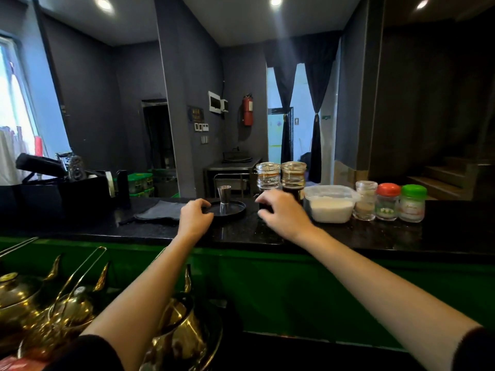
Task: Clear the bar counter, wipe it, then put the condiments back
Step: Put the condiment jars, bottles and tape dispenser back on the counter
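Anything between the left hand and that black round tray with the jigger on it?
Nothing visible. The left hand grips the black round tray at its left rim. The steel jigger stands mid-tray and the grey cloth lies further left, neither in between.

The right hand (278, 214) hides the base of one glass bottle (267, 175) and any grip.

Dim rm, flaring ceiling spots (276, 0), blown-out window (10, 103), fisheye edges

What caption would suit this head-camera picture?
Left hand grips a black tray; right hand reaches for a glass bottle on the bar counter.
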